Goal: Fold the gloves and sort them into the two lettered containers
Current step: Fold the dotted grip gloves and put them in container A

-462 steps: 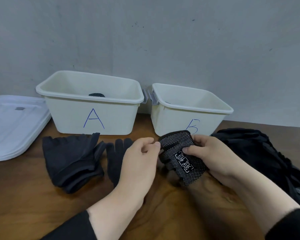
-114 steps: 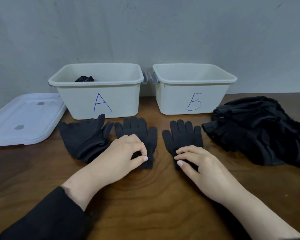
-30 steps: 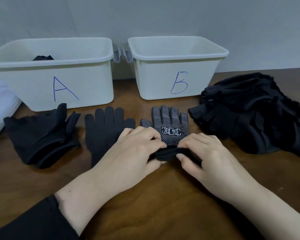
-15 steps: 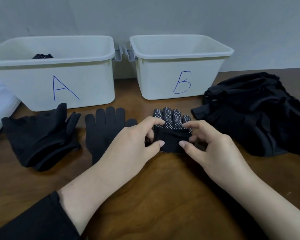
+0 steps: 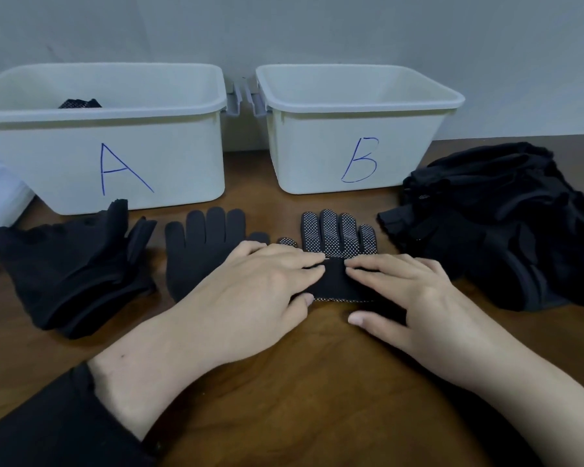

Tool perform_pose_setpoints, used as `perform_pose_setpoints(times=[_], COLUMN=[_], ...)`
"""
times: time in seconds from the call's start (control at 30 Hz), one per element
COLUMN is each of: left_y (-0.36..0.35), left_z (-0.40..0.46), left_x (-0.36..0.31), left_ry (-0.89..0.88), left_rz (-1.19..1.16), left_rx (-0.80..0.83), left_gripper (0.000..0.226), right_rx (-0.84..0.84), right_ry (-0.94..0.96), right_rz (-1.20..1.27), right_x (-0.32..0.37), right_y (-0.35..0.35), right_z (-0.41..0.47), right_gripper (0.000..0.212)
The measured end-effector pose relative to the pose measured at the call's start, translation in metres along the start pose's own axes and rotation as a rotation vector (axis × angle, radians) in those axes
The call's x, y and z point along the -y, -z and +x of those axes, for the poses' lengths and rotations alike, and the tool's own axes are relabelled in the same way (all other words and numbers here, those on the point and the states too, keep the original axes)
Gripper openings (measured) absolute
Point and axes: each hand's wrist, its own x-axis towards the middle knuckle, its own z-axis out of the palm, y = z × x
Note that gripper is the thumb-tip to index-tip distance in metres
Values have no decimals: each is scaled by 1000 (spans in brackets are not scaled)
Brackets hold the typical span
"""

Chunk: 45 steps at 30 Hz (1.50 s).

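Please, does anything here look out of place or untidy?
Little stands out. The glove pile at the right is a loose, tangled heap, and the smaller stack near container A lies fanned and uneven. Nothing looks spilled or damaged.

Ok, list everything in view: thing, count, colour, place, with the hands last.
Container A: one, cream, back left; a dotted black glove inside.
Container B: one, cream, back right.
Lid: white, far left edge.
Glove stack: black, before A.
Plain glove: one, black, flat, centre left.
Dotted glove: one, black with white dots, cuff folded up, before B.
Glove pile: black, right.
Table: brown wood.
Left hand, right hand: fingers pressing the folded cuff.
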Motion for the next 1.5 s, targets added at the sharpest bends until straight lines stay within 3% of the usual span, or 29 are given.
perform_pose_setpoints(times=[0.1,0.2,0.47,0.63,0.83,0.97,1.1,1.2,1.37,1.5], left_y=[3,2,-6,6,8,9,9,7,-2,-6], left_z=[1,2,9,-9,-13,1,12,11,11,10], left_x=[-2,-2,-2,-7,-9,-8,-1,5,-1,1], left_ry=[21,12,19,-9,123,259,354,280,86,73], left_rz=[12,26,-33,-113,-344,-478,-317,-190,-74,-61], left_rx=[42,33,-141,-155,-148,-251,-380,-397,-243,-167], left_gripper=[57,63,42,33,45,45,44,36,44,44], right_rx=[21,-43,-205,-164,-137,-167,-189,-178,-183,-144], right_ry=[-29,-36,-76,-87,-185,-231,-292,-343,-314,-244], right_rz=[40,37,75,115,468,524,462,345,121,113], right_x=[-4,-6,4,14,12,6,-6,-9,-4,-3], right_y=[1,-3,-9,-3,3,5,2,-2,-9,-7], right_z=[1,4,11,-4,-2,21,51,67,73,73], right_gripper=[59,49,25,20,23,22,14,15,25,28])
